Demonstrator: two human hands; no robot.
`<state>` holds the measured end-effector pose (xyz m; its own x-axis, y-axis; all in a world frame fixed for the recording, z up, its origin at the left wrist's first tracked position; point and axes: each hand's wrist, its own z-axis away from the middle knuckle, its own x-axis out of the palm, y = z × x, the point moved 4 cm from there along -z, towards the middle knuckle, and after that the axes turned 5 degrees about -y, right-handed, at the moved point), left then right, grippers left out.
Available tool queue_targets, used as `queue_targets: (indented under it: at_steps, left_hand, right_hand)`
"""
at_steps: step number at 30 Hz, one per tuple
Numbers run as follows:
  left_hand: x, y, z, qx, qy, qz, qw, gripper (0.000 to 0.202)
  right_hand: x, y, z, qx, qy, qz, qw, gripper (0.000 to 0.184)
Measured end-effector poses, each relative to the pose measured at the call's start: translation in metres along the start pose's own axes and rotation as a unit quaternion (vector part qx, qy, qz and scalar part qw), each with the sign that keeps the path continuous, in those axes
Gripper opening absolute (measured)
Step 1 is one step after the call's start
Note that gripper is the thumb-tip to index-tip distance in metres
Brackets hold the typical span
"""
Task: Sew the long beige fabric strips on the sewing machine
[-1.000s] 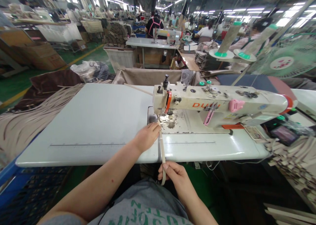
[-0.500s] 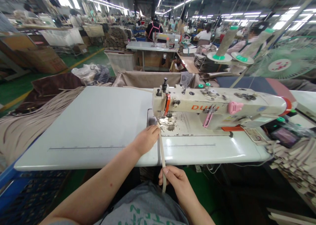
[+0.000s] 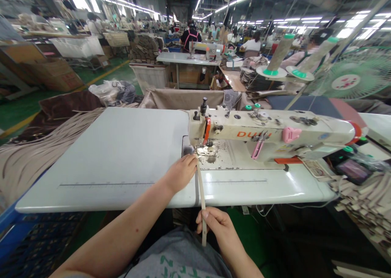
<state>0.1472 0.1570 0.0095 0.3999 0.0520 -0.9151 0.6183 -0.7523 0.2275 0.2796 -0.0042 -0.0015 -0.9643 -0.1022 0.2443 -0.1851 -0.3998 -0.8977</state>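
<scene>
A narrow beige strap [image 3: 200, 188] runs from the needle of the cream sewing machine [image 3: 262, 133] across the white table [image 3: 122, 156] and over its front edge. My left hand [image 3: 181, 173] rests on the table just in front of the presser foot, fingers closed on the strap's upper end. My right hand [image 3: 215, 225] is below the table edge, above my lap, pinching the strap's lower part. A short tail of strap hangs below that hand.
Heaps of beige straps [image 3: 33, 147] lie left of the table, and stacked cut pieces [image 3: 363, 200] sit at the right. Thread cones [image 3: 282, 50] and a green fan [image 3: 351, 76] stand behind the machine. Other workers sit at machines farther back.
The strap has fed toward the needle, leaving a shorter tail below my right hand. My right hand sits slightly lower in view. My left hand has stayed by the presser foot.
</scene>
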Motion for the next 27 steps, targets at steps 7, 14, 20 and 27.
queue_targets:
  at_steps: [7, 14, 20, 27]
  left_hand:
    - [-0.004, 0.003, 0.003, 0.011, 0.015, -0.001, 1.0, 0.014]
    - [-0.005, 0.004, 0.002, 0.017, 0.006, -0.013, 1.0, 0.013]
    - [-0.004, 0.003, 0.003, 0.014, 0.002, -0.033, 0.999, 0.013]
    - [0.001, 0.002, 0.003, 0.028, -0.03, -0.056, 0.998, 0.015]
  right_hand:
    - [-0.002, -0.002, 0.001, -0.028, 0.002, -0.012, 1.0, 0.035]
    - [-0.001, -0.011, -0.003, -0.096, -0.044, 0.084, 0.991, 0.035]
    - [-0.003, -0.008, -0.005, -0.083, -0.005, 0.085, 0.993, 0.03]
    - [0.002, -0.004, -0.001, -0.04, -0.01, -0.001, 0.999, 0.032]
